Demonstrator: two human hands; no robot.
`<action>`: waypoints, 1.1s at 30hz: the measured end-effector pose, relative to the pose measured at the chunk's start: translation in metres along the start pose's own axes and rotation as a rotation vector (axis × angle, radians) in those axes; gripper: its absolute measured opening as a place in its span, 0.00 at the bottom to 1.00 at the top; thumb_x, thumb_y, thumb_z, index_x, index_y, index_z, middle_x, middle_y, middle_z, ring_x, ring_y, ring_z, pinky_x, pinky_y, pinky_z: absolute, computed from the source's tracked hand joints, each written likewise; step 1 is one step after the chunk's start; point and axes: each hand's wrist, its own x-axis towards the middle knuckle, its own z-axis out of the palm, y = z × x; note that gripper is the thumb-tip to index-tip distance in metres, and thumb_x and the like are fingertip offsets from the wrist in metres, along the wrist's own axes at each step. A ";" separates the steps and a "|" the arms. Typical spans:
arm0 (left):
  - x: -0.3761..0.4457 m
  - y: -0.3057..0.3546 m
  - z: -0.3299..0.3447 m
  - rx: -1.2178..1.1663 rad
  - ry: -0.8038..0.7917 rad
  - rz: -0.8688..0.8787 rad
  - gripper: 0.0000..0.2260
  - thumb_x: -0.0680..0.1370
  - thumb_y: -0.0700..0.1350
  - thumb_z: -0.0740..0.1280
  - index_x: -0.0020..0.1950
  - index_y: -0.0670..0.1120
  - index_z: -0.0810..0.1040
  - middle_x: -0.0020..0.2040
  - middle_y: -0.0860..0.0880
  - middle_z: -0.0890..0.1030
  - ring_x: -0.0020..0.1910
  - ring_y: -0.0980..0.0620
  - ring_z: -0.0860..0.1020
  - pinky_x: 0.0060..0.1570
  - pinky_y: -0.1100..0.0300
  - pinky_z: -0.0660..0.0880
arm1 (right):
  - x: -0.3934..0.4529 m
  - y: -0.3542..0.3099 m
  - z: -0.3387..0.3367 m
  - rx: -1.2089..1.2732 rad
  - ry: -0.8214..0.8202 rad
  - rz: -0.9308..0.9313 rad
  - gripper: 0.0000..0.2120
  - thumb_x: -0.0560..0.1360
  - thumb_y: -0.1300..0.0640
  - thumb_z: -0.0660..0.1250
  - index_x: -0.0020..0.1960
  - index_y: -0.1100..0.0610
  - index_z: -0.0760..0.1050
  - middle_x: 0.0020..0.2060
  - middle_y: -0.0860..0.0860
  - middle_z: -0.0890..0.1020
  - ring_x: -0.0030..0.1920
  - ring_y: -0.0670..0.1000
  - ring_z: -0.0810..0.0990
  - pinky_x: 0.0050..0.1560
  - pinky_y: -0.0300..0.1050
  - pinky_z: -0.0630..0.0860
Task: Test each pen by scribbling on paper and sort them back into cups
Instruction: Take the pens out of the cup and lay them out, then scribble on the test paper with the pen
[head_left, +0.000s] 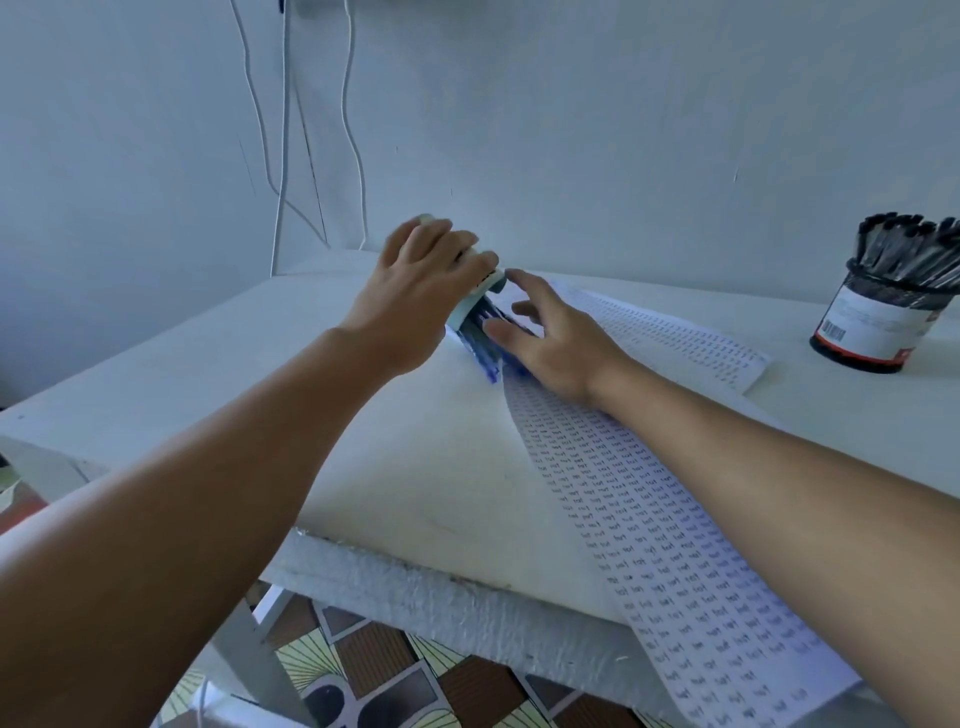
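Forearms reach out over white bench (405, 467). Paper sheet (675, 545) carries rows of small scribbles, unreadable. Left hand (415, 296) wraps a tipped pale cup (480, 296), blue pens (485, 343) spilling toward right hand (556, 338), fingers spread flat. Black-pen cup (878, 327), barcode label, far right.

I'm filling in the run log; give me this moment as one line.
left hand: grips tipped cup | blue pens: spilling onto table | right hand: open on pens | black-pen cup: upright, far right
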 end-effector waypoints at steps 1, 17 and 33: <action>-0.001 0.000 0.001 0.005 0.014 -0.015 0.31 0.68 0.34 0.66 0.71 0.49 0.73 0.69 0.47 0.73 0.71 0.41 0.67 0.77 0.48 0.56 | 0.001 0.001 0.002 -0.022 -0.019 0.012 0.36 0.80 0.35 0.64 0.83 0.41 0.53 0.74 0.49 0.72 0.74 0.49 0.70 0.70 0.50 0.66; -0.024 -0.033 0.000 0.204 -0.020 -0.128 0.32 0.67 0.33 0.60 0.72 0.46 0.71 0.71 0.43 0.71 0.73 0.38 0.66 0.76 0.38 0.54 | 0.016 0.003 0.011 -0.303 -0.085 0.019 0.35 0.80 0.28 0.54 0.80 0.46 0.65 0.74 0.51 0.73 0.74 0.55 0.71 0.72 0.55 0.68; -0.042 -0.055 -0.021 -0.285 -0.084 -0.926 0.34 0.67 0.53 0.77 0.67 0.46 0.65 0.62 0.42 0.72 0.61 0.37 0.71 0.57 0.43 0.73 | 0.028 -0.007 0.029 -0.446 -0.078 0.058 0.37 0.79 0.29 0.58 0.81 0.48 0.62 0.76 0.54 0.70 0.74 0.57 0.69 0.73 0.57 0.67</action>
